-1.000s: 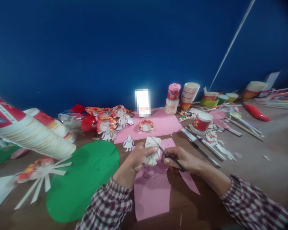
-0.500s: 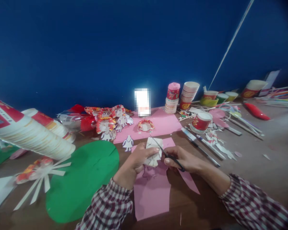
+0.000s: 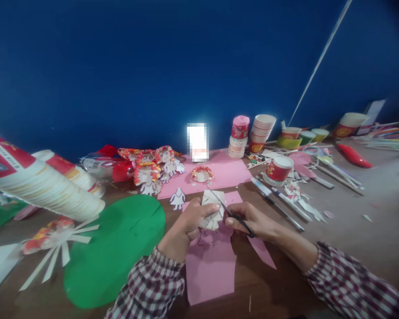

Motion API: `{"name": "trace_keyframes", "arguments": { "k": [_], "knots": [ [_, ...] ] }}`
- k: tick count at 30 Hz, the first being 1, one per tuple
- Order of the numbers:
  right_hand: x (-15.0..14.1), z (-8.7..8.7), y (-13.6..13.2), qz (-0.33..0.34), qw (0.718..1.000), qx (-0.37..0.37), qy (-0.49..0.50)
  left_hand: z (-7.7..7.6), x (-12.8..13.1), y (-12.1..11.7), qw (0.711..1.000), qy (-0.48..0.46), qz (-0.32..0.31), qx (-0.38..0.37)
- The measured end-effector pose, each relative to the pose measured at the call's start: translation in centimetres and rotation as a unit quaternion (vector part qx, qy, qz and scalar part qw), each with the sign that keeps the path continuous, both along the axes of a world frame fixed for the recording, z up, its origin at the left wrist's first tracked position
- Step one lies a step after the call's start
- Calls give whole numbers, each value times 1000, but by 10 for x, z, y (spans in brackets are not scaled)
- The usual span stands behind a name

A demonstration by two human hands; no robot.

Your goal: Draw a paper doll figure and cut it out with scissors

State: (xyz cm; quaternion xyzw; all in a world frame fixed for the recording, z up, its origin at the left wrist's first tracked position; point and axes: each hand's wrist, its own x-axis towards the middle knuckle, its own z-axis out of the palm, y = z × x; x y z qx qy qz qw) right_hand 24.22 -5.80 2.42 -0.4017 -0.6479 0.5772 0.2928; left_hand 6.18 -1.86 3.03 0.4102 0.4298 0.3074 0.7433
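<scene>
Between thumb and fingers, my left hand [image 3: 192, 219] pinches a piece of white paper [image 3: 213, 198] that bears a drawn figure, partly cut along its lower outline. Black-handled scissors [image 3: 242, 223] sit in my right hand [image 3: 252, 219], fingers wrapped round the handles. Their blades reach up and left across the paper's right side. Beneath both hands lies pink paper [image 3: 211, 274] with dark pen lines on it. A cut-out paper figure in a dress [image 3: 177, 199] rests just beyond my left hand.
Stacked paper cups [image 3: 53, 188] lean at the left, beside a green paper shape [image 3: 115, 252]. Finished paper dolls [image 3: 148, 170] and a braided ring [image 3: 202, 174] are farther back. Markers [image 3: 279, 204], a red cup [image 3: 278, 170] and paper scraps [image 3: 307, 206] lie to the right.
Almost nothing differs. My right hand and the scissors have shifted very slightly left, while the left hand keeps its hold on the paper.
</scene>
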Motion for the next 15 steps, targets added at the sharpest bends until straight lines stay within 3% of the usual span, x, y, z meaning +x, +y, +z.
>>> {"name": "trace_keyframes", "arguments": {
  "k": [7, 12, 15],
  "knots": [
    [2, 0, 0, -4, 1000, -3, 10, 0, 2, -1, 1000, 6, 8, 20],
    [4, 0, 0, -9, 1000, -6, -4, -3, 3, 2, 996, -4, 64, 62],
    [2, 1, 0, -19, 1000, -2, 3, -4, 5, 2, 996, -13, 64, 61]
  ]
}}
